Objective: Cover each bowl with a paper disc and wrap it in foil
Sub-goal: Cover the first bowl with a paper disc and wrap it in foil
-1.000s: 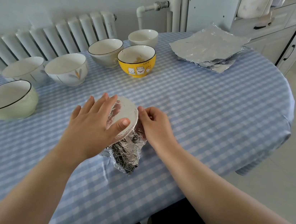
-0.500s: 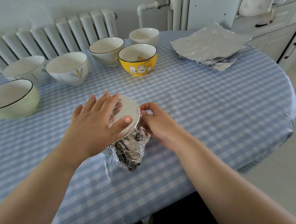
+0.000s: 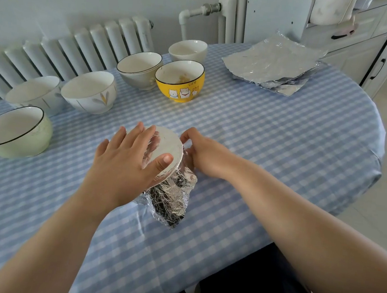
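Slid right hand upward along foil, fingers pinching its edge; kept left hand, fingers spread, pressing bowl at centre frame. Best creased tight under rim.

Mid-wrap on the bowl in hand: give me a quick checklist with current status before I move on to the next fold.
1. Left hand steadies the bowl, thumb on the disc: ok.
2. Right hand has a grip on the foil at the rim: ok, fingers curled there.
3. Disc seated flat over the bowl mouth: ok on the visible part; the part under the left hand is hidden.
4. Foil closed round the bowl: not ok, a loose crumpled tail sticks out toward the near table edge.
5. Spare foil sheets ready: ok, far right.
6. Bowls left: six unwrapped, including the yellow bowl.
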Demonstrator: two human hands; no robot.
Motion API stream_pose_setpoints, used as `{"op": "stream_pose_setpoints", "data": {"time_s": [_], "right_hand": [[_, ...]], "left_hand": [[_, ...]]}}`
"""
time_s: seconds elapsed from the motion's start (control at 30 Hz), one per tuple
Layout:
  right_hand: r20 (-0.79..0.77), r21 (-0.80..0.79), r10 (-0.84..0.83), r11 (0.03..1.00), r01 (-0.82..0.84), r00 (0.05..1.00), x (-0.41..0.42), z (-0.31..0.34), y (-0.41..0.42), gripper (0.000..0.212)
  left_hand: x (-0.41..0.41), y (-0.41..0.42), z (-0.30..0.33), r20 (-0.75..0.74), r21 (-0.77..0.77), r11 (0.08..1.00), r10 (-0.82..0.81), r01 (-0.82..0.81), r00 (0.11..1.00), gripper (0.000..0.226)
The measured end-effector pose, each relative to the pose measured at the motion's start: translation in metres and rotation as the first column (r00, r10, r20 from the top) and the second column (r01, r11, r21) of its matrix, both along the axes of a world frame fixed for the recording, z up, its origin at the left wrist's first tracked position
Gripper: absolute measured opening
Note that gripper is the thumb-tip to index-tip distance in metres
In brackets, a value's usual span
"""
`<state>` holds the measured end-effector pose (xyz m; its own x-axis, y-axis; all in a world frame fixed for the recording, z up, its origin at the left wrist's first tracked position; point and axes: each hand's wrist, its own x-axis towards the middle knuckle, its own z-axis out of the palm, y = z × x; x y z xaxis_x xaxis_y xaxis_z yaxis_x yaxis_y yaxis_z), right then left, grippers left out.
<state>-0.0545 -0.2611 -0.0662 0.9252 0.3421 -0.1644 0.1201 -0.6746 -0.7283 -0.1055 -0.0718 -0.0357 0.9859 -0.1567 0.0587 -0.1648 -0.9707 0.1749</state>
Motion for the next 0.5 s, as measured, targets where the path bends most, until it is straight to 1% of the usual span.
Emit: {"op": "stream_pose_setpoints", "data": {"time_s": [0.1,0.2,0.27,0.3,0.33,0.37,0.4,0.43,0.47,0.5], "right_hand": [[0.067,-0.053,0.013,0.999,-0.01,0.998,0.001,-0.005,-0.005,0.035],[0.179,-0.164,0.07,0.986,-0.04,0.981,0.0,-0.012,-0.003,0.033],[0.218,-0.179,0.041,0.984,-0.002,0.975,0.003,-0.018,-0.003,0.032],[0.214,-0.109,-0.029,0.993,0.053,0.976,0.006,-0.021,-0.004,0.03],[0.195,0.02,-0.134,0.991,0.132,0.972,0.008,-0.022,-0.004,0.027],[0.171,0.184,-0.244,0.96,0.212,0.955,0.008,-0.021,-0.005,0.023],[0.154,0.334,-0.329,0.905,0.264,0.932,0.006,-0.019,-0.004,0.021],[0.139,0.437,-0.374,0.854,0.282,0.917,0.002,-0.014,-0.002,0.02],[0.121,0.493,-0.383,0.824,0.279,0.916,-0.003,-0.009,0.001,0.021],[0.109,0.505,-0.367,0.821,0.267,0.924,-0.009,-0.005,0.004,0.023]], "left_hand": [[0.0,0.001,-0.001,-0.002,0.011,1.0,0.001,-0.001,1.0,0.104],[0.001,0.001,-0.001,-0.004,0.013,1.0,0.001,-0.001,1.0,0.104],[0.001,0.001,-0.001,-0.006,0.014,1.0,0.001,-0.001,1.0,0.104],[0.001,0.001,-0.001,-0.007,0.015,1.0,0.0,0.0,1.0,0.104],[0.001,0.001,-0.001,-0.009,0.019,1.0,-0.002,0.002,1.0,0.104],[0.001,0.0,-0.001,-0.011,0.023,1.0,-0.003,0.003,1.0,0.104],[0.001,0.0,0.0,-0.014,0.027,1.0,-0.003,0.004,1.0,0.104],[0.001,0.0,0.0,-0.015,0.031,1.0,-0.004,0.004,1.0,0.105],[0.001,0.001,0.0,-0.014,0.032,0.999,-0.005,0.005,1.0,0.105],[0.001,0.001,0.0,-0.011,0.031,1.0,-0.005,0.005,1.0,0.105]]}}
